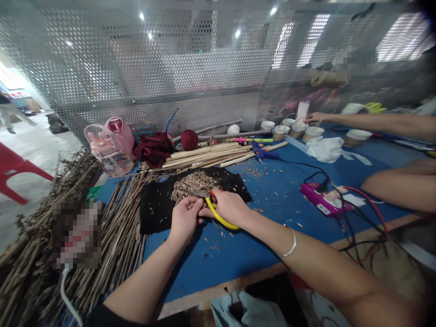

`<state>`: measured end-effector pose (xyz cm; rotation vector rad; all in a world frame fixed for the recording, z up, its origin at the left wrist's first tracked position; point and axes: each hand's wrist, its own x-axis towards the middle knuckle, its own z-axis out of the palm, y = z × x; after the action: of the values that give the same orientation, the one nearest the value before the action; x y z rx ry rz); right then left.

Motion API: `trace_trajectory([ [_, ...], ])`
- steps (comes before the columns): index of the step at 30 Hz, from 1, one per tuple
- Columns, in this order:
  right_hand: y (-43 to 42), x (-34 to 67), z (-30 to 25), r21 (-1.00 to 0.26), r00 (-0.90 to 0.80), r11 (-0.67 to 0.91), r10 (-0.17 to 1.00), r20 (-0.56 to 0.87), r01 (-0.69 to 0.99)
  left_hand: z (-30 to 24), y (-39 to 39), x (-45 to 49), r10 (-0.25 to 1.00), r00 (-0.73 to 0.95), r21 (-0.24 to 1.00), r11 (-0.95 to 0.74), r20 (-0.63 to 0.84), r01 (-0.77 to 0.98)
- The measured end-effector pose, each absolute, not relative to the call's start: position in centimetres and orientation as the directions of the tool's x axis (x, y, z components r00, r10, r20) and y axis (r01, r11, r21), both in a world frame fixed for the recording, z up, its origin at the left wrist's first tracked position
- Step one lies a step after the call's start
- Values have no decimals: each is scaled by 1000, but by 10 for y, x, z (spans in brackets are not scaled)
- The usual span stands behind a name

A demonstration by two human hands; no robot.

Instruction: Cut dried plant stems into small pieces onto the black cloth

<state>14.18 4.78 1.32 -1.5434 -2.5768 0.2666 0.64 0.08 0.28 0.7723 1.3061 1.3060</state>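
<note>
My right hand (229, 208) is closed around scissors (220, 219) with yellow handles and a bit of red near the pivot. Their metal blades point left, over a pile of short cut twig pieces (192, 184). Close beside the blades, my left hand (185, 217) is pinched, fingertips together; whatever it holds is too small or hidden to name. Both hands are over the near edge of a black cloth (155, 209) on which the pile lies. Small chips are scattered around them on the blue tabletop (200, 268).
Long dry stalks (116, 222) lie at left. Behind are pink bottles (117, 141), maroon yarn (189, 139), peeled sticks (204, 155) and a blue glue gun (264, 152). At right, a purple power strip (322, 199) trails cords; another person's hand (315, 118) reaches toward small pots (298, 128).
</note>
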Motion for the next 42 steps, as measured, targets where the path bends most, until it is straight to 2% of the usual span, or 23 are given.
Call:
trace_trajectory([
  [12,55,145,15,-184,-434,411,895,-103,893,-3,2,4,940,-212,955,228,-267,-191],
  [16,52,147,20,-170,-471,456,880,-58,874,-2,3,3,942,-242,965,193,-232,-177],
  [22,46,144,19,-219,-503,493,864,13,842,-2,2,6,955,-246,977,127,-167,-172],
  [33,46,144,16,-183,-532,551,834,144,814,-2,2,6,957,-244,978,120,-160,-172],
  [42,45,139,15,-155,-462,451,886,-40,879,-6,5,2,955,-258,987,123,-147,-107],
])
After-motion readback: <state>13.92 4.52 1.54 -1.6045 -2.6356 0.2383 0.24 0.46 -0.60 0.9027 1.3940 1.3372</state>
